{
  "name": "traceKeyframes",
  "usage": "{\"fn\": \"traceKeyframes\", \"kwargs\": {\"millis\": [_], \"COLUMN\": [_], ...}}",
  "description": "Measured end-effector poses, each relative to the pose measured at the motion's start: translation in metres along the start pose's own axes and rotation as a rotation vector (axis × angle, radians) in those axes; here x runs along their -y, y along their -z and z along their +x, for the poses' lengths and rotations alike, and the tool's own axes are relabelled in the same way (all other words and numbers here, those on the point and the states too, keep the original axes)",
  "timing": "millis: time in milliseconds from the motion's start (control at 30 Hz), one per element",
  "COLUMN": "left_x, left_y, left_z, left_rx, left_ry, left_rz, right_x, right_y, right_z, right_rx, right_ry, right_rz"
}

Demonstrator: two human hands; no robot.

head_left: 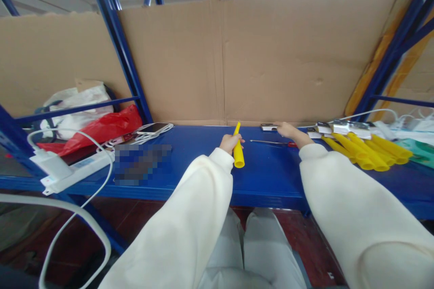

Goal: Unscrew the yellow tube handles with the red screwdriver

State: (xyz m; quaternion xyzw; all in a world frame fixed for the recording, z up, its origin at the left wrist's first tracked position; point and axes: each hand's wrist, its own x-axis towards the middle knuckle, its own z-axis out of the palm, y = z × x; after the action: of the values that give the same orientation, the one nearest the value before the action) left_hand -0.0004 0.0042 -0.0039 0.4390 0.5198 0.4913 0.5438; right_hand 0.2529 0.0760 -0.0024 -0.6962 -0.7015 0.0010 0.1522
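Observation:
A yellow cone-shaped tube (pixel 239 157) stands out against the blue shelf, its narrow end pointing away and its wide open end towards me. My left hand (pixel 229 143) is wrapped round its middle. Farther right, my right hand (pixel 286 130) reaches to the back of the shelf, its fingertips at a small white and dark item (pixel 268 127); whether they grip it is too small to tell. Below that hand lies a thin metal tool (pixel 267 142) with a red handle, partly behind my right wrist. Several more yellow tubes (pixel 364 152) lie in a pile beside my right sleeve.
Silver and white packets (pixel 351 128) sit behind the pile. At the left are a power strip (pixel 81 171) with cables, a phone (pixel 155 128), a red bag (pixel 101 128) and a blurred dark item (pixel 139 165). Cardboard (pixel 271 58) backs the shelf between blue posts.

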Motion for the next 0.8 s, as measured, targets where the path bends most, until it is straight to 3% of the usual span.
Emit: {"fn": "traceKeyframes", "kwargs": {"millis": [100,167,400,600,800], "left_x": [-0.001,-0.001,-0.001,-0.006,-0.003], "left_y": [0.002,0.002,0.007,0.029,0.05], "left_z": [0.0,0.001,0.007,0.013,0.021], "left_rx": [0.009,0.01,0.075,0.224,0.273], "left_ry": [-0.022,-0.043,-0.071,0.017,-0.027], "left_rz": [0.022,0.023,0.088,0.268,0.336], "right_x": [-0.019,-0.028,-0.03,-0.037,-0.049], "right_y": [0.013,0.017,0.02,0.024,0.012], "right_z": [-0.014,-0.024,-0.052,-0.062,-0.055], "right_rx": [-0.184,-0.229,0.066,0.132,0.105], "right_ry": [-0.074,-0.139,-0.136,-0.066,0.008], "right_rz": [0.11,0.126,0.05,0.094,0.072]}}
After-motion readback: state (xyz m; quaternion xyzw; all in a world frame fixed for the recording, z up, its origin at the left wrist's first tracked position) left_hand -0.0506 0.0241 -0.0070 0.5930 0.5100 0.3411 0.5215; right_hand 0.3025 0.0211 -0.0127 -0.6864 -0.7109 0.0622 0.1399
